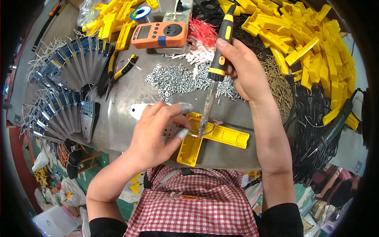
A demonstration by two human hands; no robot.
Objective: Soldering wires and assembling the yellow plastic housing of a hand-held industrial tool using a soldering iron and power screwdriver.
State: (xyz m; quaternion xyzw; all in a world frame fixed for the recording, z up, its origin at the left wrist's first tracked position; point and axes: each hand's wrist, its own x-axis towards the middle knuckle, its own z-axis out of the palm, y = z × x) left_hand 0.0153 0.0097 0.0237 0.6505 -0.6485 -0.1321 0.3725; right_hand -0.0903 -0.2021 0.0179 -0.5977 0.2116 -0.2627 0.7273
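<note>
My right hand (246,71) is wrapped around a black and yellow soldering iron (218,65), its clear shaft slanting down. The iron's tip is over a yellow T-shaped plastic housing (226,136) at the table's near edge. Just left of that tip, my left hand (158,130) pinches what looks like a thin wire (191,130); pale coverings wrap its thumb and a finger. Partly hidden under this hand lies a silver metal plate (137,111) with small holes at its near part. A grey wire (212,128) curves inside the housing.
Heaps of nuts (169,79), screws (272,79) and yellow housings (316,59) lie beyond my hands. An orange multimeter (159,34) stands at the back, pliers (117,73) left of centre. Fanned metal plates (75,63) fill the left; black cables (312,126) lie right.
</note>
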